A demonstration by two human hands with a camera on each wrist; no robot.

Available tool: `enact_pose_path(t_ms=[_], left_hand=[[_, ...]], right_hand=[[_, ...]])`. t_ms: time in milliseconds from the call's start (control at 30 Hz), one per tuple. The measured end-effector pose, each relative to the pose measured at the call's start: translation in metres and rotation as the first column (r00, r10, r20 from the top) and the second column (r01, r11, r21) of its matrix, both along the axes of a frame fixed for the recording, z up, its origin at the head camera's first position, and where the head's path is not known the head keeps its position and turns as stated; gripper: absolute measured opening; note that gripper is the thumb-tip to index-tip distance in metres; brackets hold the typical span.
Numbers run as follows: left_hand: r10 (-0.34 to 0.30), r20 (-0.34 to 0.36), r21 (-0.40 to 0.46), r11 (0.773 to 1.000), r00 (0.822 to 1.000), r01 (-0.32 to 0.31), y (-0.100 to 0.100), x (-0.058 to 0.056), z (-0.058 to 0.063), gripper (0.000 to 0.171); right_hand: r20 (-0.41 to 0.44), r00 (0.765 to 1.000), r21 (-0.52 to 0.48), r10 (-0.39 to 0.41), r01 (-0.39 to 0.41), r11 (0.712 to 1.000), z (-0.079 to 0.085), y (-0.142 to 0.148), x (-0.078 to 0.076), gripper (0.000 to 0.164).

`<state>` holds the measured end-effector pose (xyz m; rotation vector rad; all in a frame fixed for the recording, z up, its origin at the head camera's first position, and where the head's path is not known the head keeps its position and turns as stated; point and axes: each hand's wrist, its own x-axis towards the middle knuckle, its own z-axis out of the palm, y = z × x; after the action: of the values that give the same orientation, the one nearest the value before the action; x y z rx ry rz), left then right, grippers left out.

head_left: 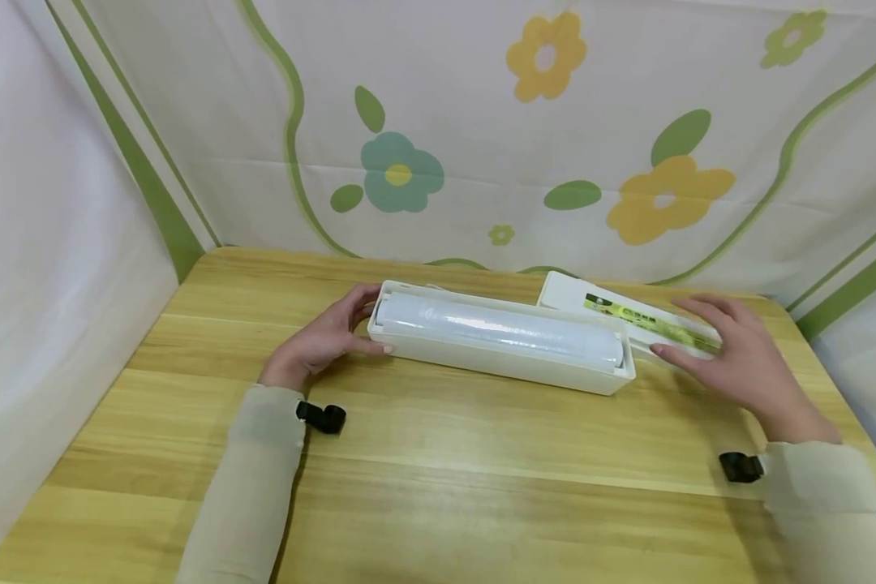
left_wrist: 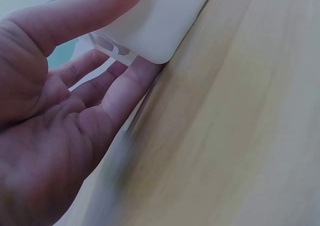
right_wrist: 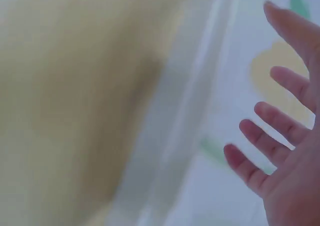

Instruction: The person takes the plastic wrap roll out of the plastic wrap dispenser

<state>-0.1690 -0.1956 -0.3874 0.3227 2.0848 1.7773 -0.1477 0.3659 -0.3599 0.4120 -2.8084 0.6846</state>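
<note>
A long white box (head_left: 496, 365) lies at a slight angle on the table, its top uncovered. Inside it sits a roll of clear cling film (head_left: 496, 326). My left hand (head_left: 328, 337) holds the box's left end, thumb on the front wall and fingers behind; the left wrist view shows them around the white end (left_wrist: 160, 25). Behind the box's right part rests a white lid (head_left: 628, 316) with a green and yellow label. Over the lid's right end is my right hand (head_left: 745, 365), and the right wrist view shows its fingers (right_wrist: 272, 118) spread with nothing between them.
The wooden table (head_left: 467, 503) extends toward me in front of the box. A white curtain (head_left: 482, 122) with flowers and green lines hangs along its back edge, with more cloth at both sides. Each sleeve carries a small black camera mount (head_left: 323, 417) at the wrist.
</note>
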Motion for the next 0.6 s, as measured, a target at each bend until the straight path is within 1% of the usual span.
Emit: enact_pose_path(t_ms=[67, 133, 200, 300, 400, 467, 533, 600], left_hand=[[0.004, 0.006, 0.004, 1.000, 1.000, -0.004, 0.000, 0.000, 0.001, 0.094], [0.007, 0.014, 0.007, 1.000, 1.000, -0.007, 0.000, 0.000, 0.001, 0.094], [0.009, 0.020, 0.006, 1.000, 1.000, -0.009, 0.000, 0.000, 0.001, 0.095], [0.011, 0.015, 0.007, 1.000, 1.000, -0.012, 0.001, 0.000, 0.001, 0.095], [0.016, 0.011, 0.009, 1.000, 1.000, -0.016, 0.001, 0.000, 0.002, 0.095], [0.017, 0.011, 0.010, 1.000, 1.000, -0.017, 0.001, 0.000, 0.002, 0.095], [0.016, 0.011, 0.005, 1.000, 1.000, -0.016, 0.001, 0.000, 0.001, 0.096], [0.013, 0.009, -0.004, 1.000, 1.000, -0.013, 0.001, 0.000, 0.001, 0.097]], right_hand=[[-0.058, 0.998, -0.030, 0.036, -0.038, 0.999, 0.007, -0.019, 0.000, 0.062], [-0.078, 0.994, -0.055, 0.073, -0.077, 0.995, 0.015, -0.037, 0.000, 0.055], [-0.076, 0.991, -0.069, 0.110, -0.115, 0.991, 0.021, -0.053, -0.001, 0.051], [-0.062, 0.983, -0.051, 0.170, -0.173, 0.984, 0.029, -0.072, -0.002, 0.049], [-0.050, 0.968, -0.011, 0.245, -0.246, 0.969, 0.030, -0.088, -0.004, 0.049], [-0.029, 0.959, 0.017, 0.281, -0.281, 0.960, 0.028, -0.096, -0.004, 0.050], [-0.005, 0.956, 0.055, 0.294, -0.293, 0.955, 0.026, -0.102, -0.004, 0.051], [0.016, 0.960, 0.094, 0.280, -0.280, 0.955, 0.024, -0.106, -0.003, 0.053]])
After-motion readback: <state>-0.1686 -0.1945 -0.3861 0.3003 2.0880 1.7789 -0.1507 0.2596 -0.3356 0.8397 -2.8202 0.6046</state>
